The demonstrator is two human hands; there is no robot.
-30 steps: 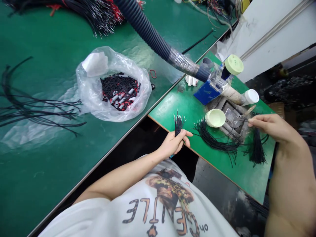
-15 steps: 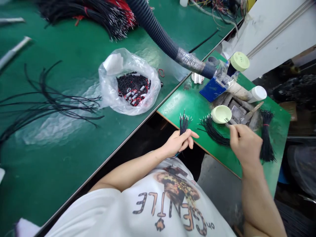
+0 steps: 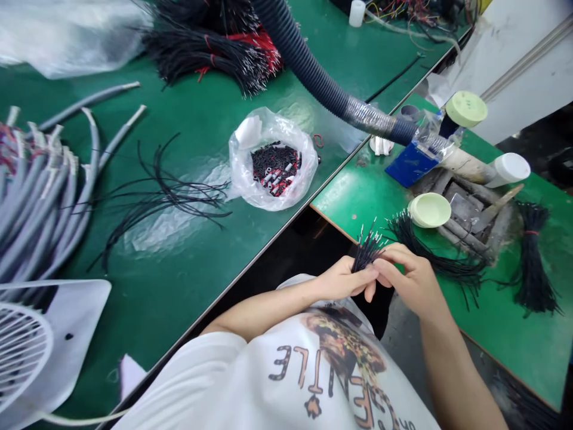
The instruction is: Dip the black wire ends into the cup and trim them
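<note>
My left hand [image 3: 341, 280] is closed round a small bundle of short black wires [image 3: 367, 248] with bare metal tips pointing up and away. My right hand [image 3: 409, 276] has come against the same bundle, its fingers curled and pinching at the wires from the right. Both hands meet over the gap at the near edge of the small green table [image 3: 492, 322]. Just behind them a loose fan of black wires [image 3: 441, 260] lies on that table, beside a pale round cap [image 3: 430, 209].
A tied wire bundle [image 3: 532, 269] lies at right. A clear bag of small black and red sleeves [image 3: 274, 162] sits on the large green bench [image 3: 188, 275], with loose black wires [image 3: 165, 194], grey cables [image 3: 40, 185], a white fan [image 3: 31, 346] and a corrugated hose [image 3: 313, 71].
My right hand left the tray area at the right and came over to the bundle in my left hand. The view swung left, bringing the grey cables and the fan into sight.
</note>
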